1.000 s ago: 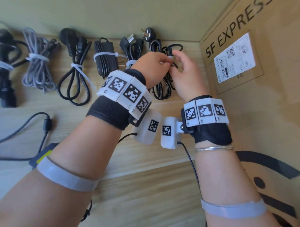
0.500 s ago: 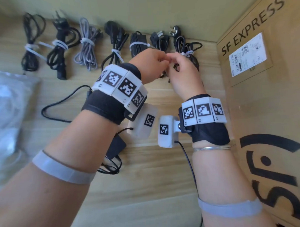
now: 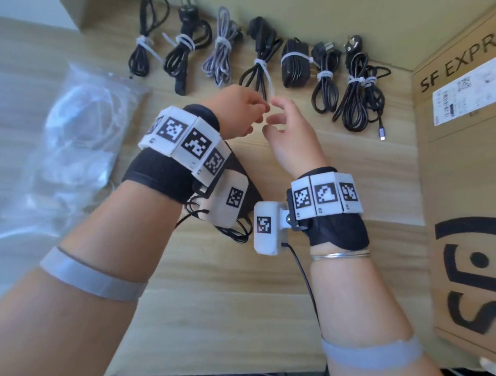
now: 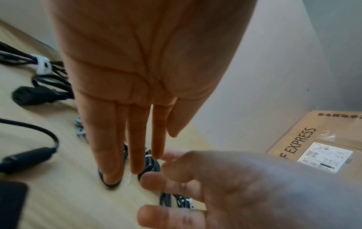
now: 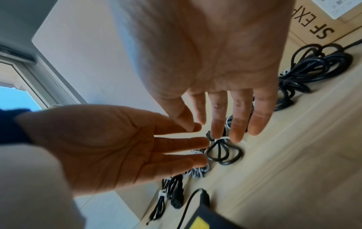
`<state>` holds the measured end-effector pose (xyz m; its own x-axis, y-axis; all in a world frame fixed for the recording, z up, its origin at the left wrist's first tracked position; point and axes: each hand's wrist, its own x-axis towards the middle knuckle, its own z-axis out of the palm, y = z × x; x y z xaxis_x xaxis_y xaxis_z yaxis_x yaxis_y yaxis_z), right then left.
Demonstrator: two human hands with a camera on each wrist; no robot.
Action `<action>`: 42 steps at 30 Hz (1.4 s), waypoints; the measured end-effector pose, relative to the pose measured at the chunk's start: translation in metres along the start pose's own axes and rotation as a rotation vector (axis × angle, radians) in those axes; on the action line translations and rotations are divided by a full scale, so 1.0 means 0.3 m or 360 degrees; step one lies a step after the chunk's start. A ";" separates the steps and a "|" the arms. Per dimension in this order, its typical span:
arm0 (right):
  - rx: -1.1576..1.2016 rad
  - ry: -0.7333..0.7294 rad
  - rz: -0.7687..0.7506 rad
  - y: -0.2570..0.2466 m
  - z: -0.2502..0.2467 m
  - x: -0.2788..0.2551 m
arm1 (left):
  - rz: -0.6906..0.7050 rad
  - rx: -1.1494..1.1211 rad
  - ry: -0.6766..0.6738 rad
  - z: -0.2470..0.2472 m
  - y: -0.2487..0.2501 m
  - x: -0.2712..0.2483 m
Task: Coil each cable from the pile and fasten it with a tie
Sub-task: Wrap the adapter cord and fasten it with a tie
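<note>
**Hands leave the last bundle**

Both hands have pulled back from the rightmost tied cable (image 3: 356,97), which now lies on the counter (image 3: 217,301) beside the cardboard box (image 3: 466,180), last in a row of tied coils. Left hand (image 3: 238,115) and right hand (image 3: 290,135) hover apart, each grip slack-fingered and empty. A plastic bag (image 3: 70,137) lies leftward.

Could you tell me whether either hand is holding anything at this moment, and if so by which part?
Nothing is held: the left hand and the right hand are both open above the tied cables.
</note>
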<state>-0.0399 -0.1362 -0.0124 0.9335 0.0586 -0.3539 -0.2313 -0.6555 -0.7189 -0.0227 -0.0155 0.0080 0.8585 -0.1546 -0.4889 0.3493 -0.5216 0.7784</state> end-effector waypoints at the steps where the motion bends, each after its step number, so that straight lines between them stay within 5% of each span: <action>1: 0.0002 -0.0026 0.0010 -0.002 0.018 -0.008 | -0.0018 0.0006 0.0015 -0.007 -0.017 -0.008; 14: -0.0240 -0.0476 0.0107 -0.015 0.179 -0.048 | -0.0221 0.0183 0.0167 -0.087 -0.172 -0.051; 24: -0.0392 -0.0093 0.0214 0.005 0.112 -0.032 | -0.0437 0.0620 -0.0042 -0.059 -0.235 -0.002; 31: -0.0557 -0.0067 0.0358 0.042 0.052 -0.023 | -0.0550 0.0881 -0.0073 -0.022 -0.260 0.052; 36: -0.0604 -0.0078 0.0438 0.068 0.049 -0.021 | -0.0532 0.0909 -0.0087 -0.019 -0.263 0.065; 42: -0.0681 -0.0084 0.0387 0.075 0.055 -0.016 | -0.0159 0.0473 0.0091 -0.042 -0.178 0.019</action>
<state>-0.0540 -0.1388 -0.0367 0.8487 -0.1036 -0.5186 -0.2970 -0.9048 -0.3053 -0.0317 0.0221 -0.0312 0.8480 -0.0472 -0.5279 0.3153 -0.7557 0.5741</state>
